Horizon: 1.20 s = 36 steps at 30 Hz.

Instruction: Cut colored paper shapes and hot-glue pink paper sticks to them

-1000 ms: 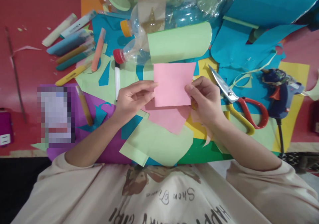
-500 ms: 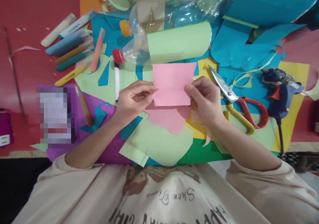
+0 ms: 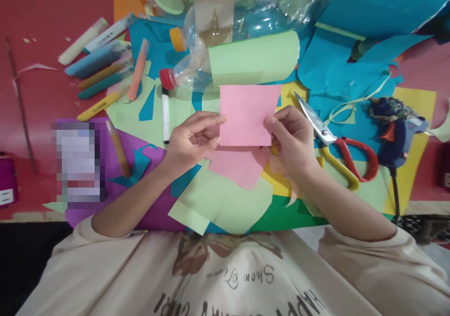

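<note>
Shifted slightly forward, pink paper sheet point(image 3: 246, 114) sits between left hand point(image 3: 191, 138), fingertips touching, clamping unclear, and right hand point(image 3: 294, 140), fingers pinching its edge; presumably light, easily creased: hold opposite edges

Shirt point(image 3: 232, 288): script reads "Show Time", inverted in this view, second word faint. Nearer the bottom edge, block capitals read "HAPPY" and "GIRL", partly cut off; wording between illegible. Yellow marker point(image 3: 102, 104) and teal-tipped marker point(image 3: 110, 33): print present, too small to read.

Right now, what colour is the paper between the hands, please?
The paper is pink, clearest in the head view.
</note>
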Tool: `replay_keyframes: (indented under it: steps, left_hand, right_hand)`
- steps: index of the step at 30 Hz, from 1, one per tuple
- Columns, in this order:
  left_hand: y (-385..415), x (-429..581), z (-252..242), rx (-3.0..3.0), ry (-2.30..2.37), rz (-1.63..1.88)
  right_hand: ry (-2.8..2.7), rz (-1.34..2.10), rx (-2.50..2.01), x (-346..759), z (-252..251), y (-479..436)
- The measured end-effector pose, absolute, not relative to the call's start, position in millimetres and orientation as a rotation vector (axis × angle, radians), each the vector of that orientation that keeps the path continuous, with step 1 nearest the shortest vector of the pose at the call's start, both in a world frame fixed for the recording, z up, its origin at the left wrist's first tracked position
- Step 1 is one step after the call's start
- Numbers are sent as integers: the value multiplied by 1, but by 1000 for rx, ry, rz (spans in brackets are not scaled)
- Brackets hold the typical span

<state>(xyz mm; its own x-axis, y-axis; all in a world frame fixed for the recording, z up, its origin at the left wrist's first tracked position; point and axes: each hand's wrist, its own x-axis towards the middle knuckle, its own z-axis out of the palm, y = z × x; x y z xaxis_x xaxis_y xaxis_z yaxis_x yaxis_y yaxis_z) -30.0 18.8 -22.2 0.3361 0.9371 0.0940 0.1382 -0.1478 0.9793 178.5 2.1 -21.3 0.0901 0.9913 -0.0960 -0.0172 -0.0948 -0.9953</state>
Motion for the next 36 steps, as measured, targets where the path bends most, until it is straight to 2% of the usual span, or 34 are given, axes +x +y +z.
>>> replay_keyframes:
  steps: [12, 20, 28, 36]
  left_hand:
    - [23, -35, -24, 1505, 895, 873]
    - [26, -35, -20, 1422, 863, 828]
    - [26, -37, -29, 1289, 816, 920]
    - [24, -35, -27, 1333, 852, 914]
  right_hand:
    - [-1026, 1298, -1376, 181, -22, 0]
    - [-853, 1567, -1293, 180, -19, 0]
    - [-964, 1419, -1335, 175, -11, 0]
    - [-946, 1410, -1294, 179, -17, -1]
